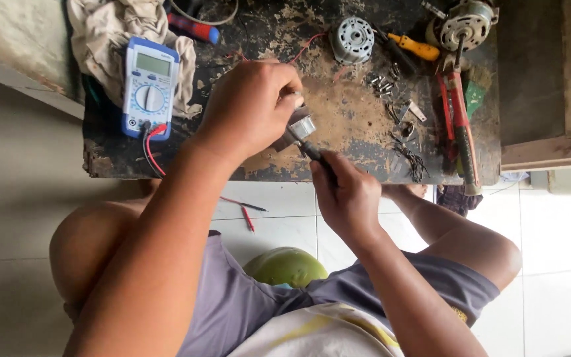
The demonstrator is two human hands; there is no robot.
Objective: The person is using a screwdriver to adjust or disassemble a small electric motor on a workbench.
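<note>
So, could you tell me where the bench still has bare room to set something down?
Bare board lies between the left hand and the loose screws, below the small motor. The right side is crowded: pliers, yellow-handled screwdriver, larger motor. The multimeter and rag fill the left.

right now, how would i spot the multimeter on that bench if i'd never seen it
Start at the dark, worn workbench and go to its end beside the crumpled beige cloth. The multimeter lies there partly on the cloth. It alone is white with blue edging, a grey screen, a round dial, and red and black leads.
</note>
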